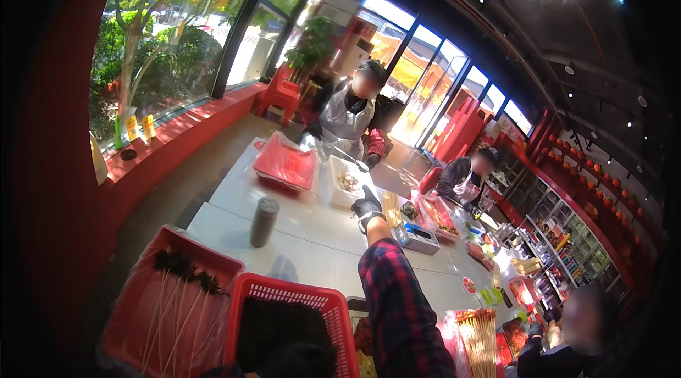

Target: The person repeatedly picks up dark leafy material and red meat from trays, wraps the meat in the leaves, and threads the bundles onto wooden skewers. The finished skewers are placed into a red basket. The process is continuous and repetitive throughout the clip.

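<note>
My right hand (367, 209), in a black glove, reaches far across the table at the end of a plaid sleeve. At least one finger stretches toward the near edge of a white tub (342, 197) that holds small whitish pieces; nothing shows in this hand. At the lower edge, a dark shape that looks like my gloved left hand (294, 362) lies over a red perforated basket (339, 307) filled with dark leafy stuff. Its fingers blend into the dark contents. Left of the basket, a red tray (213, 252) lined with clear plastic holds several skewers (174, 307) with dark tufts at their ends.
A grey tumbler (264, 222) stands on the white table (319, 250). Beyond it sit a plastic-covered red tray (285, 165) and a person in an apron (345, 123). Right of my arm are a glove box (418, 238), bundled sticks (477, 335) and two other people working.
</note>
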### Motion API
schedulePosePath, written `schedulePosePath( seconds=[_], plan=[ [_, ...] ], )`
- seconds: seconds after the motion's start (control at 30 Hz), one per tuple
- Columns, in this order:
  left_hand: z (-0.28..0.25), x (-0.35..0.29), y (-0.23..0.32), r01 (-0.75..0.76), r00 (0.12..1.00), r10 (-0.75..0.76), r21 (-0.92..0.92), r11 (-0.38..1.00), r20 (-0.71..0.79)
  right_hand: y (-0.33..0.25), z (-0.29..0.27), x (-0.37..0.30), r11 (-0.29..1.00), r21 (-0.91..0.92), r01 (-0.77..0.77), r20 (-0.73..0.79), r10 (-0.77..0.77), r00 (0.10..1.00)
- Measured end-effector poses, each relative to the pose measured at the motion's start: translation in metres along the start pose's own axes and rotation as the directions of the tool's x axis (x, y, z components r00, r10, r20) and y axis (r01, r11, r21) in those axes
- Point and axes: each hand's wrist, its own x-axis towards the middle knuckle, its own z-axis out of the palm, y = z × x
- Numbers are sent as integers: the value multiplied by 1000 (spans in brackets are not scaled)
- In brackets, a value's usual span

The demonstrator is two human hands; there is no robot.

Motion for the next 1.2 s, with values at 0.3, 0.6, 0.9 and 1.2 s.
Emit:
schedulePosePath(
  seconds=[0.3, 0.6, 0.9, 1.2],
  plan=[
    [5, 14, -24, 299, 954, -231, -619, 726, 191, -28, -39, -80, 559, 790, -252, 402, -160, 902],
    [11, 8, 6, 63, 989, -22, -281, 958, 145, -17, -5, -238, 680, 208, 703, 484, -696, 530],
    [3, 8, 16, -2, 976, 40, -176, 984, 215, -9, 9, -233, 794, 556, 246, 471, -545, 694],
    [2, 9, -6, 146, 984, -108, -292, 945, 142, -27, -1, -245, 726, 668, 164, 404, -539, 739]
  ],
)
